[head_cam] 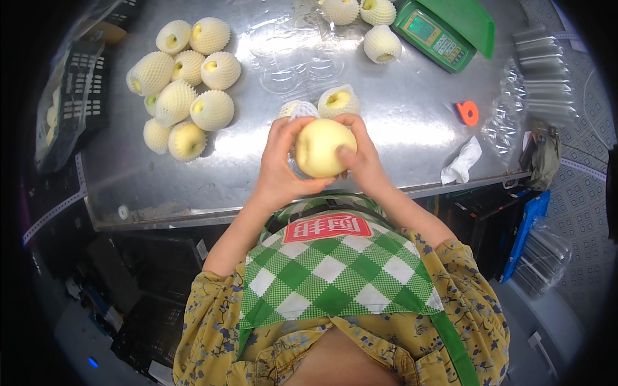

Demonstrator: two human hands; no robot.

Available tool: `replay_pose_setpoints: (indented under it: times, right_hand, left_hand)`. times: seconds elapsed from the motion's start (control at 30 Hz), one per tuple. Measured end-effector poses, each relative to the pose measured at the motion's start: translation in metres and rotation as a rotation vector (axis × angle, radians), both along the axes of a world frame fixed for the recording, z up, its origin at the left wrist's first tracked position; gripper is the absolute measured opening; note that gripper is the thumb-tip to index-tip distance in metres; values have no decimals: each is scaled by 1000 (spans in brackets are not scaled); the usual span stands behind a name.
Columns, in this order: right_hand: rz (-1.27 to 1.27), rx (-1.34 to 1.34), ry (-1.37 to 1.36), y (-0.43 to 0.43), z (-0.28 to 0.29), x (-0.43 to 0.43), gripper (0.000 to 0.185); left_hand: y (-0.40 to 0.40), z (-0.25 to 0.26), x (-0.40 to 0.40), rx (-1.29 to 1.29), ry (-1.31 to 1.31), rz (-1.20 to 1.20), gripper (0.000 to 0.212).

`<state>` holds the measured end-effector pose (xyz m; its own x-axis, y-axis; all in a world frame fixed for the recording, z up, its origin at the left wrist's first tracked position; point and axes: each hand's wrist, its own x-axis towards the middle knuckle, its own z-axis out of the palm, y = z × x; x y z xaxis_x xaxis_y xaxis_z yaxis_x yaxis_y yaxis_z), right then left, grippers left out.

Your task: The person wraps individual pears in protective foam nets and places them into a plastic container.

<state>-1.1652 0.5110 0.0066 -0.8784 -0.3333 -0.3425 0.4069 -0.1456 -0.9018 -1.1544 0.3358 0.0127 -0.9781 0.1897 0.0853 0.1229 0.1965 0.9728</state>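
Note:
Between both hands I hold a bare yellow apple (320,150) just above the front part of the metal table. My left hand (280,166) cups its left side, fingers behind and thumb beneath. On the right side, my right hand (363,157) grips it with the thumb pressed on the skin. Just beyond my fingers lie an apple in a foam net (339,100) and a crumpled white foam net (304,110), which partly covers another netted fruit. What lies directly under the held apple is mostly hidden.
Several foam-netted apples (178,96) cluster on the metal table (241,169) at left. Clear plastic clamshell trays (294,62) lie at the back. A green digital scale (434,41), orange tape dispenser (467,113), white tissue (462,160) and plastic packaging (543,77) are at right. Left stands a black crate (83,82).

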Motion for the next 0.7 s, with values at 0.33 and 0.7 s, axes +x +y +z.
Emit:
replay_pose_setpoints:
  times: [0.33,0.7]
  right_hand:
    - [-198,-109,-123,-1,-2,-12,49]
    - [-147,95,223,-2,3,-4,50]
  left_hand:
    - [14,-8,8,38,-112,71,85]
    - [19,-12,6,409,-306,69,88]
